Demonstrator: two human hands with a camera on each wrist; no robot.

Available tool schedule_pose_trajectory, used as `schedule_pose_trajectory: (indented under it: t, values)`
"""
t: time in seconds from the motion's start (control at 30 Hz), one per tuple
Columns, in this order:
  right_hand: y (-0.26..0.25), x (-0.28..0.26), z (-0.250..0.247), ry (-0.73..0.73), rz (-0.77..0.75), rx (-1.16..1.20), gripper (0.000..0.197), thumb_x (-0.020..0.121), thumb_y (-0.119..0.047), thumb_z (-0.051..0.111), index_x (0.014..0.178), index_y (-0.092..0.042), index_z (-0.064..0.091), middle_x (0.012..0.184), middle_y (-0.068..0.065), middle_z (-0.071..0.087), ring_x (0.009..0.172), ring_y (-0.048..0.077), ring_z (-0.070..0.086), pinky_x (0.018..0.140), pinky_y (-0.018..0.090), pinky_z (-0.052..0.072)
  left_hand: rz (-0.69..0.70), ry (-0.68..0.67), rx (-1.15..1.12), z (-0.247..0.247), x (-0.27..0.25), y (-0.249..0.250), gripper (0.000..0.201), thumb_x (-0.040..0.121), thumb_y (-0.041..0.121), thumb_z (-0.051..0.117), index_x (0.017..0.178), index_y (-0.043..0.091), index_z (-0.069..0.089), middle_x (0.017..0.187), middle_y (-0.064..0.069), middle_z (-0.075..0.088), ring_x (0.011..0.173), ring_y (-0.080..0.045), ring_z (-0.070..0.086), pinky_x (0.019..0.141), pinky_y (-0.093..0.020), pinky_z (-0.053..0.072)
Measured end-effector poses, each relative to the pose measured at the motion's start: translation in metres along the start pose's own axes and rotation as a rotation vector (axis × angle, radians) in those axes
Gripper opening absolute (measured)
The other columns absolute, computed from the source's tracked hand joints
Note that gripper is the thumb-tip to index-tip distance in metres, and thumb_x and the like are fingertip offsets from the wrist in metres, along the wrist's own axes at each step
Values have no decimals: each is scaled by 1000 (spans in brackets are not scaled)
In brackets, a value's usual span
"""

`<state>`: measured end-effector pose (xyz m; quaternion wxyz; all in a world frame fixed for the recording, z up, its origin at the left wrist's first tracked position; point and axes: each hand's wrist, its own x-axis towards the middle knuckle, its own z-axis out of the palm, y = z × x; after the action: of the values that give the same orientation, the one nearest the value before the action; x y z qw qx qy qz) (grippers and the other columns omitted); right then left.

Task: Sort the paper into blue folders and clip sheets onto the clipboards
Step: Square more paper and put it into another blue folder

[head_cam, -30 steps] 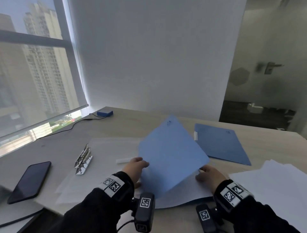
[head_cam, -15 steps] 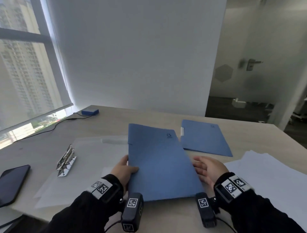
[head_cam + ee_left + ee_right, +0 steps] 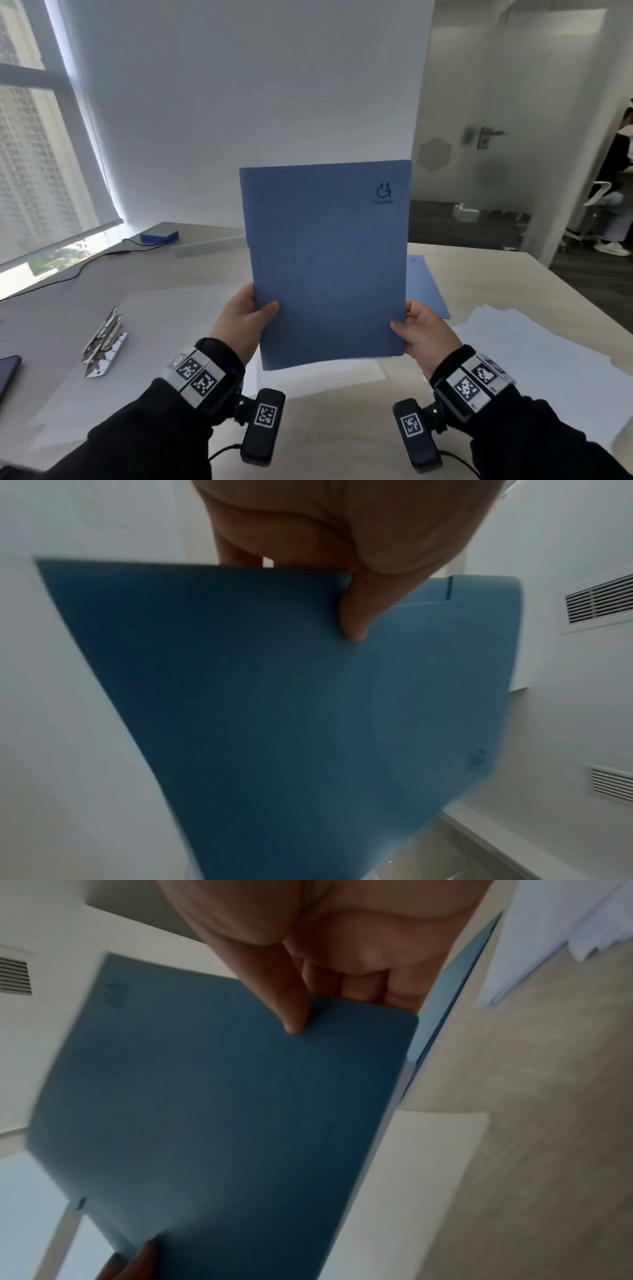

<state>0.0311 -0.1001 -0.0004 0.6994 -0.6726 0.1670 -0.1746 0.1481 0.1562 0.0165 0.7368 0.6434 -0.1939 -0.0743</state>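
Observation:
I hold a closed blue folder upright above the table, its printed logo at the top right. My left hand pinches its lower left edge, thumb on the front; the left wrist view shows that thumb on the folder. My right hand pinches the lower right edge, and the right wrist view shows its thumb pressed on the folder. A second blue folder lies flat on the table behind, mostly hidden. White sheets are stacked at the right.
Clear clipboards with white sheets lie at the left, with metal clips on them. A dark phone sits at the left edge. A small blue box with a black cable is at the back left. A person stands by the far right doorway.
The folder lay flat on the table half a second ago. Both hands have lifted it and stood it upright in front of me.

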Motion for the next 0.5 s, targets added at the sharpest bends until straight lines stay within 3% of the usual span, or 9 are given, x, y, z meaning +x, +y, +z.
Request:
schedule_pose_trajectory:
  t: [0.17,0.27,0.4,0.5]
  values:
    - [23,-2,-6,-16,56,-57,34,89,15,47,105,-7,67,102,13,75,96,32,70,90,47,54,-103,-6,123,4,-5,-27,21,77,17,62,95,27,68,105,2,75,103,-25,68,98,-53,48]
    - [26,-5,-6,-43,59,-51,32,93,7,47,106,-14,68,112,14,73,103,30,69,96,50,51,-85,7,189,7,-6,-34,18,88,16,61,97,30,66,104,7,75,102,-19,68,98,-46,50]
    - [10,-14,-9,-74,14,-47,31,98,-3,46,105,-25,66,100,-9,75,90,11,71,73,31,56,-106,0,56,12,-5,-22,22,94,6,53,102,23,65,102,5,75,100,-20,68,93,-38,49]
    - [3,-19,-11,-60,-54,-106,26,99,-11,46,109,-27,64,99,-6,75,83,20,71,53,31,52,-134,-13,0,12,-3,-17,20,94,6,53,106,19,64,109,-4,74,99,-24,69,89,-39,51]
